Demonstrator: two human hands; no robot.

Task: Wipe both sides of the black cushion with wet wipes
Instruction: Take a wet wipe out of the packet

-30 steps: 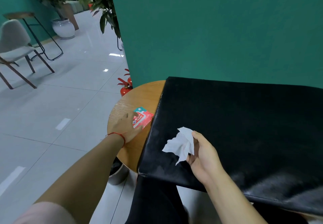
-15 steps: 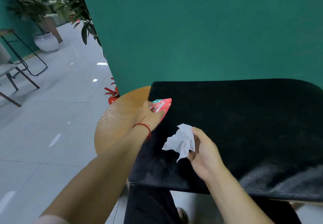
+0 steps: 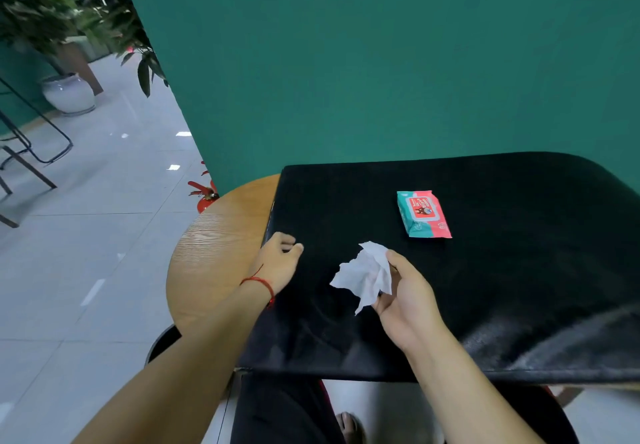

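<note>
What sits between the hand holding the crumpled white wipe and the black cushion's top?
Nothing visible under the right hand and its crumpled white wet wipe; the flat black cushion is bare there. The teal-and-red wipe packet lies farther back on it, covering that patch.

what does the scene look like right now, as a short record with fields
surface: round wooden table
black cushion: lies flat on the table, covering most of it
wipe pack: lies on the cushion's far part, untouched
wet wipe: white, crumpled, held over the cushion; contact cannot be told
left hand: grips the cushion's left edge
right hand: pinches the wet wipe
</note>
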